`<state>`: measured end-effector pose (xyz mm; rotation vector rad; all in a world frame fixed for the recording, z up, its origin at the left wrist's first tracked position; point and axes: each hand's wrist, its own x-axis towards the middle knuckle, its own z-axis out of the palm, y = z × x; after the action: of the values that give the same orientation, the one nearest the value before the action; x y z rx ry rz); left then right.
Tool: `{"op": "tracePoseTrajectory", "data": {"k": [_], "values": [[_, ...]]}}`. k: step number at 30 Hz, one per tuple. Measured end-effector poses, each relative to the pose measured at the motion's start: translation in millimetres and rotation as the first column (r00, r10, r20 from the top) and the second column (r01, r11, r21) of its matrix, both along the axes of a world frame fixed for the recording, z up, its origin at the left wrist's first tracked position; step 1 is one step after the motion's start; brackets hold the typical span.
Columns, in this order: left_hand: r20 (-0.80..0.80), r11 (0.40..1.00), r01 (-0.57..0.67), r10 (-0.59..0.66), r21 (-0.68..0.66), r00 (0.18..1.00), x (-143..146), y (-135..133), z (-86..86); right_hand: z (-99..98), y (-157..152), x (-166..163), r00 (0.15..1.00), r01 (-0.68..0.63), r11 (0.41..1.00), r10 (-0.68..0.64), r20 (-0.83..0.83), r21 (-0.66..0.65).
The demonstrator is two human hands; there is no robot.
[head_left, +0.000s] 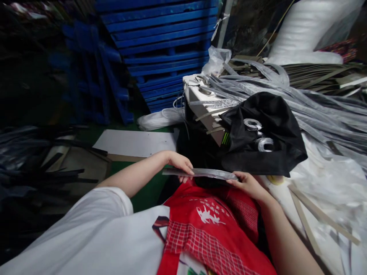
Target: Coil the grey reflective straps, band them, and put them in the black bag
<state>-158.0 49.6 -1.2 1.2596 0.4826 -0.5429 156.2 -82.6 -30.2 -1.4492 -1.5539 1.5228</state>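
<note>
A flat strip in a clear plastic sleeve [213, 173] stretches between my two hands, just above the red apron on my lap. My left hand [183, 166] pinches it toward its left end, which sticks out past the fingers. At the other end my right hand [243, 181] grips the strip between thumb and fingers. Right beyond my hands lies a black bag [272, 114] with two rolls of clear tape [265, 144] on top. Many similar sleeved strips [309, 103] are heaped behind the bag.
Blue pallets [166, 42] are stacked at the back. A white board [136, 143] lies low on the left, near a bundle of white cord [160, 118]. Bare brownish strips [323, 214] rest on the white surface at right. Dark strips [63, 177] are piled at far left.
</note>
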Motion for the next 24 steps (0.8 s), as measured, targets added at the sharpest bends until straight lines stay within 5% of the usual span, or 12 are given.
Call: {"op": "tracePoseTrajectory", "data": {"k": [7,18,24], "values": [[-0.127,0.995,-0.058,0.047,-0.08,0.991,-44.3,-6.4,-9.7,14.3,-14.4,19.4,0.992,0.128,0.978,-0.125,0.028,-0.167],[-0.035,0.943,-0.332,0.332,0.011,0.943,-29.5,-5.2,18.8,7.6,-6.2,16.2,0.99,-0.016,0.993,0.0,0.14,0.113],[0.074,0.961,-0.261,0.254,0.093,0.964,3.0,-32.5,33.4,17.3,-2.4,-9.6,0.962,-0.061,0.962,-0.014,0.273,0.264]]}}
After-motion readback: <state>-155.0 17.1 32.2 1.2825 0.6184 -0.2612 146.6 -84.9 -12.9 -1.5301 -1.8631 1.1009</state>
